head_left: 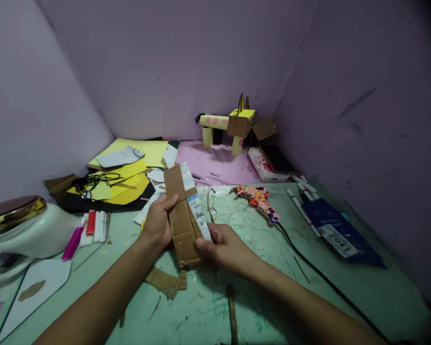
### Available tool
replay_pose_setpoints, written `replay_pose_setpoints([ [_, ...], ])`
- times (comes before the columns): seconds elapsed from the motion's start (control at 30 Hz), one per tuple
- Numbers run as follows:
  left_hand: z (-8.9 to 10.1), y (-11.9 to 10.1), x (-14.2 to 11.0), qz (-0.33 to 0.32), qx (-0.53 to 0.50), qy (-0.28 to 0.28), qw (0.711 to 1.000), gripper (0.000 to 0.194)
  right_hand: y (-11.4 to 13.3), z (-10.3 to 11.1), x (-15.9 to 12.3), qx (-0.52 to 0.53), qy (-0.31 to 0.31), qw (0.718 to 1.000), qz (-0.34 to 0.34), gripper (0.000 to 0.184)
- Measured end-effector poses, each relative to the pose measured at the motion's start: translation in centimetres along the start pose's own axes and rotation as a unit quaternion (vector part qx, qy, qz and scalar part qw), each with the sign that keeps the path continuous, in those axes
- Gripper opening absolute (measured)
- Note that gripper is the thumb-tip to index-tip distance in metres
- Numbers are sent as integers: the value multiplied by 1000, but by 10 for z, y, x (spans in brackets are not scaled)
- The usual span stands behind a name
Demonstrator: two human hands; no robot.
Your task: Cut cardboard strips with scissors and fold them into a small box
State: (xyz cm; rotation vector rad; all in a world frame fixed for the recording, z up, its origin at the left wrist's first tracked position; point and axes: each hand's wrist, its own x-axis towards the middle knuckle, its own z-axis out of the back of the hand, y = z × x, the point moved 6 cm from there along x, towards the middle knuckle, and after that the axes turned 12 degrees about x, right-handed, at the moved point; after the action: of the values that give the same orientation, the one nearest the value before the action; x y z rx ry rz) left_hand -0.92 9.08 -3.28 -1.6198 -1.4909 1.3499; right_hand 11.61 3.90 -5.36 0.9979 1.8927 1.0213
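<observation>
Both my hands hold a long brown cardboard strip (181, 218) with a white printed label along its right edge, above the green cutting mat (237, 297). My left hand (158, 224) grips its left edge, thumb on top. My right hand (224, 247) pinches its lower right edge near the label. A corrugated cardboard scrap (165, 281) lies on the mat just below the strip.
A patterned glue gun (259, 201) with a black cord lies right of the strip. White glue sticks and a blue booklet (339, 232) sit far right. Yellow paper sheets (125, 179), black string and markers (89, 227) are left. A white pot (25, 230) is at the left edge. A cardboard animal figure (230, 125) stands by the back wall.
</observation>
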Motion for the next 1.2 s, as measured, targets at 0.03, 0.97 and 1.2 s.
replay_pose_setpoints([
  [0.03,2,-4,1,-4,-9,-5,1000,14,1,1,-1,-13,0,1000,10,8],
  [0.97,43,-90,-10,-135,-199,-106,965,37,52,9,-4,-80,-19,986,143,16],
  [1.2,40,-77,-6,-110,-179,-103,972,36,46,14,-2,-84,-90,977,176,15],
])
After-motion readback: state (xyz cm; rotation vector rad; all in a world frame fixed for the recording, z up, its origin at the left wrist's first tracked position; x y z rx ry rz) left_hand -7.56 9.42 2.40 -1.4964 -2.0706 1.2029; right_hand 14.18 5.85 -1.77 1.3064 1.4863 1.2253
